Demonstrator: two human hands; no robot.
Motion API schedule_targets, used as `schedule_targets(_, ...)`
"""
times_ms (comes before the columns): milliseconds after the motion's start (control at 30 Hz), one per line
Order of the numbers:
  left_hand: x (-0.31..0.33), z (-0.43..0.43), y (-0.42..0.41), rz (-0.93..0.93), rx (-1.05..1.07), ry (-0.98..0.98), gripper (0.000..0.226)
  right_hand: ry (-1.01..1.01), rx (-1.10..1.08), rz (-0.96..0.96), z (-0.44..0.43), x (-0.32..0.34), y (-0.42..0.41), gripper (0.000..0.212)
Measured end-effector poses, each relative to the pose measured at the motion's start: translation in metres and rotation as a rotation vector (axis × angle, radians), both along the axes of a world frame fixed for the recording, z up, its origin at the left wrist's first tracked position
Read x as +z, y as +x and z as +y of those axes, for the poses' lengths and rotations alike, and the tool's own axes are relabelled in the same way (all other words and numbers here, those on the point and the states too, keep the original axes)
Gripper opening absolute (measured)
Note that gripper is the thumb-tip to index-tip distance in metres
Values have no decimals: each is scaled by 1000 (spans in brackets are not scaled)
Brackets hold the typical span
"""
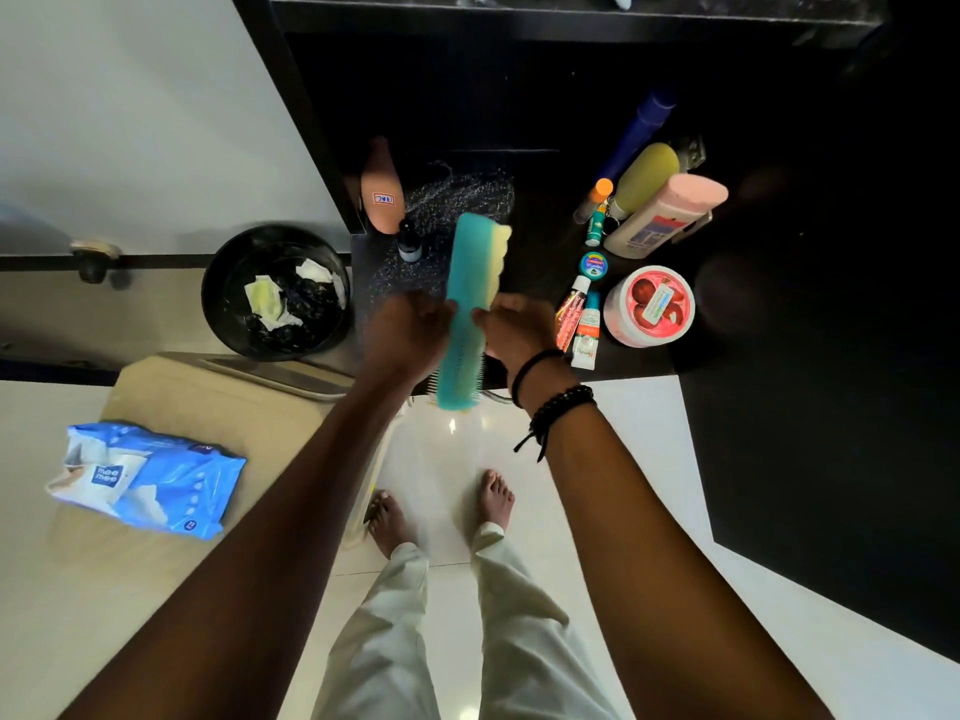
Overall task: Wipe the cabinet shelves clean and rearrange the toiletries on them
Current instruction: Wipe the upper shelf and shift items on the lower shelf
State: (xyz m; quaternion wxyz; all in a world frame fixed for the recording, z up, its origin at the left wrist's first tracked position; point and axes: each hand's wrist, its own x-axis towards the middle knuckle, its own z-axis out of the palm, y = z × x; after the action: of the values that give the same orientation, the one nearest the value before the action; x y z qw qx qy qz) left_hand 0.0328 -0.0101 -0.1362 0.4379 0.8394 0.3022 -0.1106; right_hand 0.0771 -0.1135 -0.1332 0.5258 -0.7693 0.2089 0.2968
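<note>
Fingers (439, 317) of the left hand (410, 332) and the right hand (514, 324) are curled round one thing, a long blue-green plastic comb (467, 283). They grip it at its middle, one hand on each side. The comb stands on end between the two hands, over the front edge of the dark speckled shelf (387, 283). A pale yellow piece (500, 249) shows at its far end, too blurry to name.

I think the comb is light, stiff and smooth, so it could slip. Its teeth look thin and might bend, so the flat back is the best place to hold it.

Just right of the fingers lie two small tubes (584, 330) and a little round green tin (593, 265). A bit further right sits a round pink tub with red fruit on its lid (649, 306). Past those lean a white bottle with a pink cap (665, 215), a yellow-green bottle (649, 174) and a tall blue bottle (639, 127).

Up and left of the fingers stand a peach-brown bottle (382, 192) and a small dark bottle (409, 244). Further left is a round black bin (215, 293) with crumpled wipes in it. Down and left, well apart, a blue pack of wet wipes (150, 480) lies on a tan top (218, 402). Under the hands is shiny white floor (452, 449).
</note>
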Motion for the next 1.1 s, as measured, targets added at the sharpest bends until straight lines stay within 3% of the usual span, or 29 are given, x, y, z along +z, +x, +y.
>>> schedule_targets(133,7,-31,21,4,-120,-82,26,-117,-30,-55,-39,-1,21,11)
schedule_targets(233,10,-54,34,8,-220,-104,29,-344,56,-111,-58,10,35,4)
schedule_targets(367,6,-73,42,61,-297,-46,31,-551,228,-83,-68,30,46,31)
schedule_targets(533,0,-80,45,69,-285,-5,30,-702,397,-152,-60,36,54,39)
schedule_targets(733,0,-84,47,38,-183,-206,24,-808,510,-303,-59,37,53,40)
schedule_targets(867,5,-85,46,9,-154,-220,32,-856,530,-385,-63,38,48,32)
schedule_targets(1100,-5,-58,32,-84,40,-203,24,-640,441,-518,-52,33,37,33)
